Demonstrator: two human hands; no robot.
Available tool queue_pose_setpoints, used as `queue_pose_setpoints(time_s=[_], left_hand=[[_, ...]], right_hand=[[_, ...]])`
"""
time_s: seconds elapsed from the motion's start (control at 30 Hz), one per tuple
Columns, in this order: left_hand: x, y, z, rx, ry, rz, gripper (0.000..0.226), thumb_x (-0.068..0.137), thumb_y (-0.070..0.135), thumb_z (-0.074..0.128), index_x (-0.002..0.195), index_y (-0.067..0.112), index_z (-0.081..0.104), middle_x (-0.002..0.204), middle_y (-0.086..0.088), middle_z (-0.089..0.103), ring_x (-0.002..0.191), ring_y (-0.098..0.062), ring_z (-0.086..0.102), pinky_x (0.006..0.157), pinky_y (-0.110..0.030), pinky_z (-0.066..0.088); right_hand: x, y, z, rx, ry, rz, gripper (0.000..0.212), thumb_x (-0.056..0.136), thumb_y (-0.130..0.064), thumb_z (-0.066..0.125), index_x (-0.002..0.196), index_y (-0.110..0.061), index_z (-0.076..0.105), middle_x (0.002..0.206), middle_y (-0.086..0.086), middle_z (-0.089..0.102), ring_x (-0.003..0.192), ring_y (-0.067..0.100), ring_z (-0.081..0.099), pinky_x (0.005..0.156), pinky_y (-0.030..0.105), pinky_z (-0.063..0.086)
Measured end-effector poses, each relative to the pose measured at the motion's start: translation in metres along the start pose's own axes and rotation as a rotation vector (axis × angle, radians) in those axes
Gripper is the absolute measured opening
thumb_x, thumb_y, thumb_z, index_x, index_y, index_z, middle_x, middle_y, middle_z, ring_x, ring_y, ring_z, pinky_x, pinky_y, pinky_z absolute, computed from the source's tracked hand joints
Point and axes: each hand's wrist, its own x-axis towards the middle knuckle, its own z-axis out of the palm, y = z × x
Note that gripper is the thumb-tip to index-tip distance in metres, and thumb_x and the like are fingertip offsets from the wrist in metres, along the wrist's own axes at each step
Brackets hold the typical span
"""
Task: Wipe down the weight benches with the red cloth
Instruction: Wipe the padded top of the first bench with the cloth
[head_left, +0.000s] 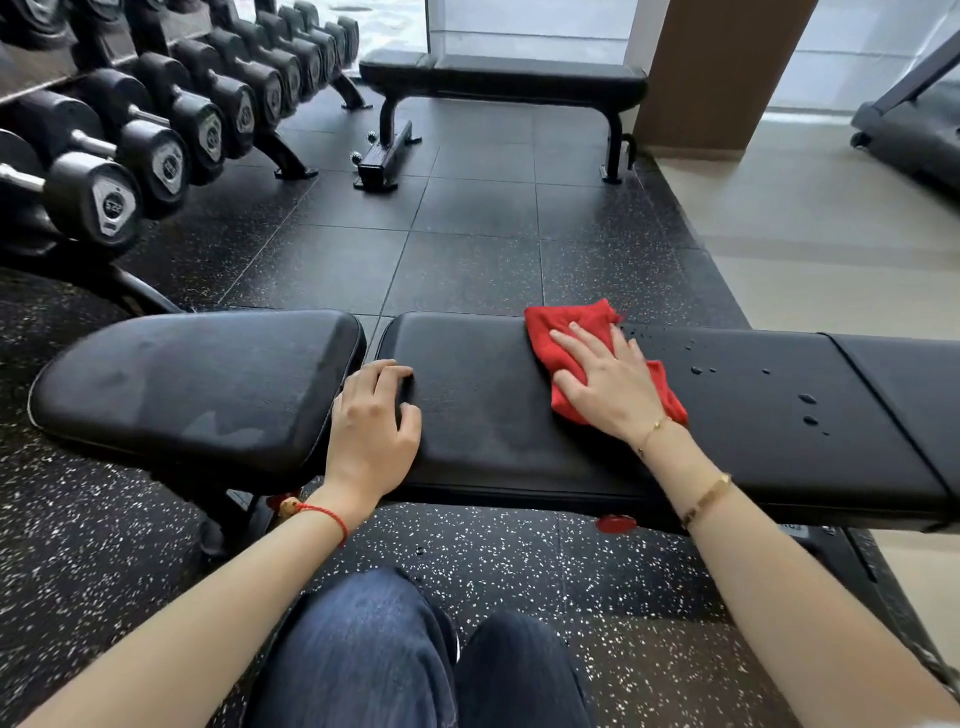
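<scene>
The long pad (727, 415) of the near bench was taken as the landmark. Its middle was covered by the cloth (566, 332), pressed flat under the right hand (608, 384), and its left end was occupied by the left hand (374, 426), fingers curled over the edge. To the right of the cloth the pad lay open, only droplets (808, 410) being scattered there. Left of it, across a narrow gap, the seat pad (197, 384) was unobstructed. Beyond it, open floor (467, 234) was bounded by the dumbbell rack (156, 135) and a far bench (504, 78).
</scene>
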Motion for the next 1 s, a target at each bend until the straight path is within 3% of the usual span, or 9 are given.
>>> queue_pose_setpoints(time_s=[0.23, 0.33, 0.57, 0.8, 0.9, 1.0], left_hand=[[0.0, 0.0, -0.002, -0.015, -0.002, 0.008, 0.041, 0.085, 0.024, 0.043, 0.121, 0.013, 0.058, 0.13, -0.004, 0.055, 0.122, -0.025, 0.048, 0.105, -0.042, 0.039], [0.001, -0.001, -0.001, -0.019, -0.003, 0.007, 0.041, 0.085, 0.024, 0.043, 0.122, 0.013, 0.058, 0.13, -0.004, 0.054, 0.122, -0.024, 0.048, 0.105, -0.042, 0.04], [0.001, 0.0, -0.001, -0.052, 0.012, -0.015, 0.041, 0.085, 0.024, 0.042, 0.12, 0.013, 0.059, 0.13, -0.004, 0.055, 0.121, -0.025, 0.048, 0.104, -0.04, 0.038], [0.001, 0.001, -0.004, -0.07, 0.011, -0.008, 0.043, 0.082, 0.022, 0.043, 0.12, 0.012, 0.06, 0.129, -0.005, 0.056, 0.12, -0.026, 0.048, 0.106, -0.041, 0.038], [0.0, 0.0, -0.003, -0.064, 0.003, -0.006, 0.043, 0.083, 0.023, 0.042, 0.121, 0.013, 0.059, 0.13, -0.004, 0.055, 0.122, -0.025, 0.047, 0.106, -0.04, 0.038], [0.0, 0.0, -0.002, -0.049, -0.004, -0.003, 0.043, 0.085, 0.025, 0.04, 0.123, 0.013, 0.058, 0.131, -0.004, 0.054, 0.123, -0.024, 0.046, 0.106, -0.04, 0.037]], right_hand=[[0.0, -0.008, 0.009, -0.054, 0.057, -0.091, 0.058, 0.097, -0.047, 0.036, 0.152, -0.039, 0.021, 0.163, -0.012, 0.007, 0.15, 0.025, -0.014, 0.119, 0.052, -0.012], [0.001, -0.004, 0.007, -0.025, 0.047, -0.187, 0.056, 0.098, -0.042, 0.039, 0.152, -0.034, 0.025, 0.162, -0.011, 0.015, 0.151, 0.02, -0.003, 0.121, 0.045, -0.006], [0.025, -0.028, 0.009, -0.037, -0.003, -0.078, 0.053, 0.099, -0.039, 0.036, 0.151, -0.037, 0.027, 0.162, -0.01, 0.018, 0.147, 0.02, 0.016, 0.119, 0.042, 0.012], [-0.036, -0.063, 0.02, 0.029, -0.048, -0.341, 0.058, 0.092, -0.043, 0.036, 0.149, -0.042, 0.027, 0.159, -0.016, 0.022, 0.146, 0.015, 0.019, 0.12, 0.039, 0.011], [-0.04, -0.028, 0.013, 0.052, 0.004, -0.289, 0.056, 0.091, -0.041, 0.04, 0.147, -0.038, 0.036, 0.157, -0.012, 0.03, 0.145, 0.017, 0.024, 0.12, 0.036, 0.014], [-0.015, 0.006, 0.005, -0.035, 0.035, -0.106, 0.052, 0.096, -0.035, 0.046, 0.147, -0.032, 0.037, 0.158, -0.005, 0.029, 0.146, 0.019, 0.023, 0.12, 0.036, 0.013]])
